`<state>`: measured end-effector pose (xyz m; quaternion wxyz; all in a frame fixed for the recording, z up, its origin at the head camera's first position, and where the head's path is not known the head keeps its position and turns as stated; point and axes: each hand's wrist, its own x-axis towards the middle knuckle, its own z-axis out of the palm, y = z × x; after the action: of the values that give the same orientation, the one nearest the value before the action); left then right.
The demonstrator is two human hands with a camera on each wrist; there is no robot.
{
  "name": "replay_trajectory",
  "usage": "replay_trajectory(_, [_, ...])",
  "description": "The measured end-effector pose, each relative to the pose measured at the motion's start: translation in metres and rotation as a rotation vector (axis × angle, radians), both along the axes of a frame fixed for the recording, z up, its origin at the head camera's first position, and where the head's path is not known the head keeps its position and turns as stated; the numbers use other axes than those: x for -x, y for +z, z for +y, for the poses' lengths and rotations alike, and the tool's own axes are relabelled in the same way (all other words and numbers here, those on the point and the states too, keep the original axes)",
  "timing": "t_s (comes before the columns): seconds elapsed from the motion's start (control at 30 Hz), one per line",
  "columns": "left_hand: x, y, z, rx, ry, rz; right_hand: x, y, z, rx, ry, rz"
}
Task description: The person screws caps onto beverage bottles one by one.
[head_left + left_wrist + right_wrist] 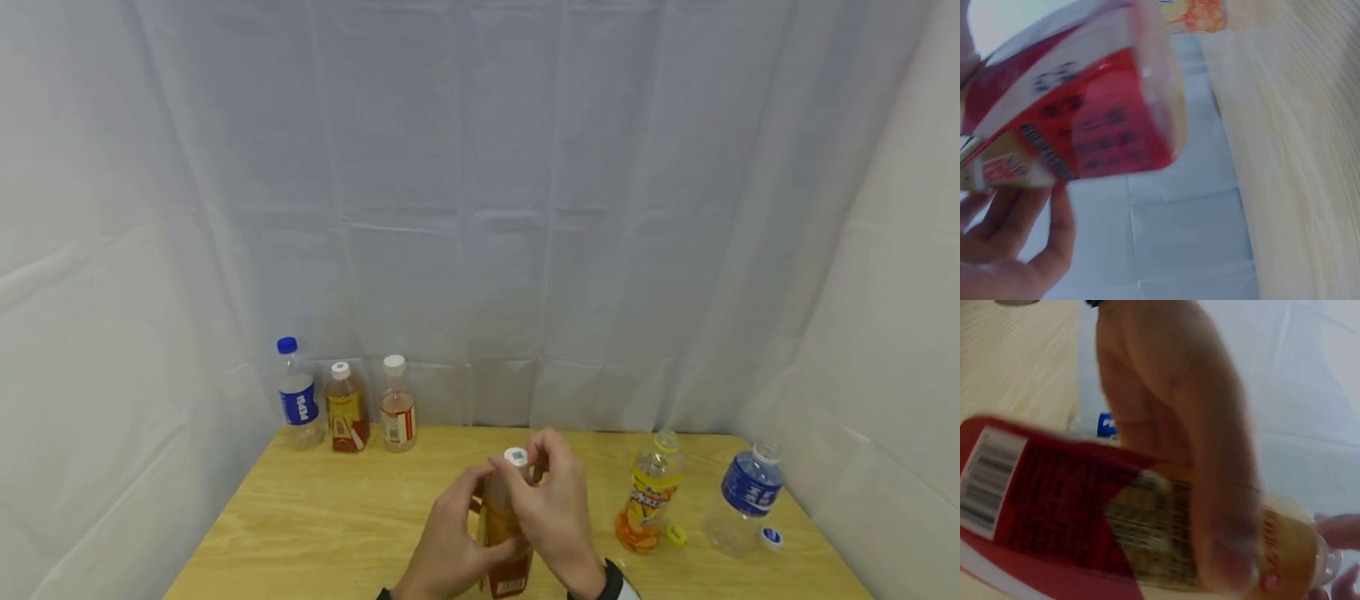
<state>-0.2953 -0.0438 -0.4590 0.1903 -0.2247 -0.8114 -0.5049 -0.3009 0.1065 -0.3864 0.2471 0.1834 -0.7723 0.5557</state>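
A drink bottle with amber liquid and a red and yellow label (510, 577) stands upright at the front middle of the table. My left hand (453, 537) grips its body, the thumb laid across the label (1085, 512) in the right wrist view. At the top, my right hand (553, 504) pinches the white cap (516, 456) between thumb and curled fingers. Fingertips (1341, 531) of that hand show beside the clear neck at the right wrist view's edge. From the left wrist, the label (1097, 112) is blurred and its base end points right.
Capped bottles stand at the back left: a Pepsi bottle (298, 404), an amber one (346, 412) and a clear one (397, 417). Uncapped, a yellow-labelled bottle (647, 500) and a blue-labelled bottle (752, 485) stand right, beside a yellow cap (677, 535) and a blue-white cap (771, 538).
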Motion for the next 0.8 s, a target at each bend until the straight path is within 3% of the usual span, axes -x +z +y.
replay_trajectory(0.1, [0.002, -0.002, 0.001, 0.018, 0.056, 0.051, 0.001, -0.003, -0.002, -0.025, -0.060, 0.021])
replay_trajectory(0.2, [0.007, -0.003, -0.003, 0.036, 0.069, 0.078, 0.004, -0.003, 0.002, -0.059, -0.034, -0.008])
replay_trajectory(0.33, [0.022, -0.003, -0.015, 0.048, 0.083, 0.017, 0.007, -0.003, 0.016, -0.100, 0.019, -0.072])
replay_trajectory(0.43, [0.043, -0.007, -0.026, 0.038, 0.115, -0.047, 0.007, -0.006, 0.033, -0.112, 0.010, -0.099])
replay_trajectory(0.53, [0.072, -0.012, -0.041, 0.034, 0.177, -0.103, 0.006, -0.012, 0.049, -0.120, 0.002, -0.136])
replay_trajectory(0.7, [0.124, -0.026, -0.067, 0.087, 0.298, -0.116, 0.003, -0.030, 0.073, -0.146, 0.031, -0.236])
replay_trajectory(0.8, [0.148, -0.037, -0.074, 0.116, 0.347, -0.102, 0.000, -0.041, 0.085, -0.164, 0.071, -0.335])
